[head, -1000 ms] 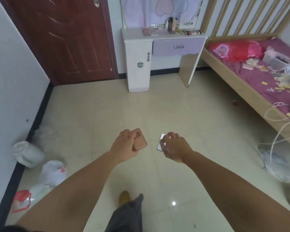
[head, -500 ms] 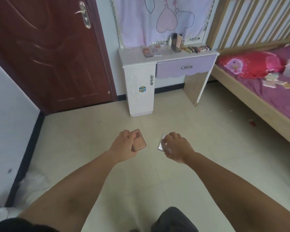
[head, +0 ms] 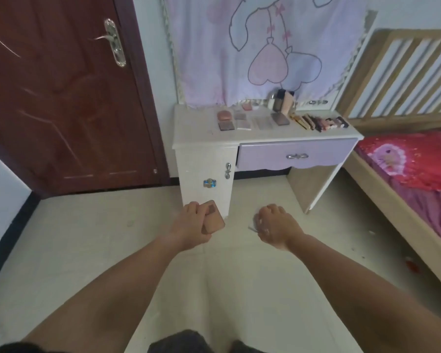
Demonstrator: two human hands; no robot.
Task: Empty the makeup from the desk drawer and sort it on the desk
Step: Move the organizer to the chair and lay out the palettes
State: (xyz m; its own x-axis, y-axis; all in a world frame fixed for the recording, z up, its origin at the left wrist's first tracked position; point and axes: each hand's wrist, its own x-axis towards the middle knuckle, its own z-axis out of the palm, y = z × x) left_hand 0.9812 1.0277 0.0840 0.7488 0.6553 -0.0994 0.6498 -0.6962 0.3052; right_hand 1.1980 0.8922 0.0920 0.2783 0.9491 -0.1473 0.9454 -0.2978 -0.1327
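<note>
From the head camera, the left hand (head: 192,223) has its fingers curled round a flat pink compact (head: 213,220), and the right hand (head: 278,226) has its fingers clamped on a small shiny case (head: 255,225) that is mostly hidden under them, both held out over the pale tiled floor (head: 92,250) in front of the white desk (head: 201,138). The desk's purple drawer (head: 297,155) is closed, and on the desktop lie flat palettes (head: 242,122) towards the left, a row of small makeup sticks (head: 321,122) on the right, and a few upright bottles (head: 283,99) at the back. A red door (head: 61,98) stands left of the desk, and a bed (head: 413,174) with a red pillow (head: 413,159) stands to its right.
</note>
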